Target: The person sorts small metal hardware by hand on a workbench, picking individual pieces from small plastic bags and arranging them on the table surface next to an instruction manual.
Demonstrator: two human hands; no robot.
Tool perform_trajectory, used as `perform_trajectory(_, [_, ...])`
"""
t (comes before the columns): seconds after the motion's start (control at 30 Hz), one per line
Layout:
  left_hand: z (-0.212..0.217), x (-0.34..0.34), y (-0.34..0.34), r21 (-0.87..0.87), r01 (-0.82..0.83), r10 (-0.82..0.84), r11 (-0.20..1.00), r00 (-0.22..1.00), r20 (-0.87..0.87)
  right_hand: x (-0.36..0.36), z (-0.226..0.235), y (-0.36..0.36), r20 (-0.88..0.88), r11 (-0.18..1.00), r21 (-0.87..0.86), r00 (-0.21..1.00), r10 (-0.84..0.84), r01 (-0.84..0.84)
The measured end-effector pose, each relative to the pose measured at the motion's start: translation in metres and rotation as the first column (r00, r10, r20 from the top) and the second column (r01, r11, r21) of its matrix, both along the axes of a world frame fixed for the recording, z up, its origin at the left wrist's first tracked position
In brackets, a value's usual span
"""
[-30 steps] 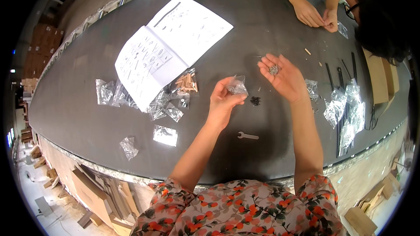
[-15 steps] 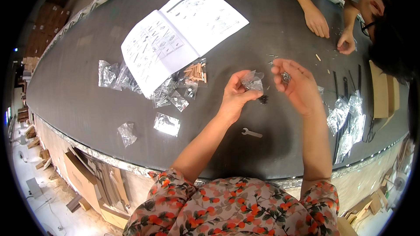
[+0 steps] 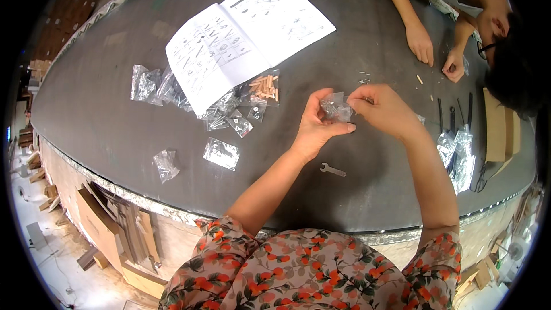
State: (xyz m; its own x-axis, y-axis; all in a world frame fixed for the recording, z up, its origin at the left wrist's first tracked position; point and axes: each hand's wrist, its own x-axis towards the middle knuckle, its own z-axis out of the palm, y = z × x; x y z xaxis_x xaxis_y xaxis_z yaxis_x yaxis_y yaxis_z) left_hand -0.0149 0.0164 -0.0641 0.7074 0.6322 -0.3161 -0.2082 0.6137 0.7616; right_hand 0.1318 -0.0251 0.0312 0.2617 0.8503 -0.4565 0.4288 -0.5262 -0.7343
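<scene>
In front of my body, my left hand grips a small clear plastic bag between thumb and fingers. My right hand meets the bag's right edge with its fingertips pinched together. Whatever lies inside that pinch is hidden. Just beyond my hands, a few tiny metal pins or screws are scattered on the dark table. A small flat open-end wrench lies nearer to me, below my hands.
An open instruction booklet partly covers bagged hardware and a bag of wooden dowels. Two small bags lie nearer left. Opposite, a co-worker's hands rest on the table. Bagged black rods and a cardboard piece lie right.
My right hand, which held small shiny metal pieces in its half-open fingers, has turned and moved left to the bag, its fingertips now pinched. The left hand still holds the bag.
</scene>
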Motion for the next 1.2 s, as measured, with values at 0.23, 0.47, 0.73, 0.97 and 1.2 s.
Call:
perform_trajectory(0.23, [0.007, -0.010, -0.003, 0.312, 0.127, -0.080, 0.942, 0.984, -0.159, -0.012, 0.009, 0.002, 0.032, 0.998, 0.014, 0.998, 0.058, -0.058])
perform_trajectory(0.47, [0.017, -0.009, -0.011, 0.622, 0.093, 0.183, 0.777, 0.913, -0.365, -0.013, 0.021, 0.004, -0.073, 0.977, -0.149, 0.987, 0.144, -0.153])
perform_trajectory(0.73, [0.019, -0.014, -0.011, 0.663, 0.171, 0.125, 0.729, 0.918, -0.375, -0.017, 0.029, -0.009, -0.002, 0.977, -0.193, 0.996, 0.091, -0.089])
perform_trajectory(0.97, [0.028, -0.015, -0.018, 0.736, 0.167, 0.144, 0.656, 0.930, -0.339, -0.019, 0.046, -0.014, -0.092, 0.942, -0.326, 0.995, 0.048, -0.076])
perform_trajectory(1.2, [0.025, -0.007, -0.029, 0.838, 0.092, 0.306, 0.538, 0.905, -0.296, -0.027, 0.048, -0.017, -0.158, 0.947, -0.312, 0.987, 0.028, -0.076])
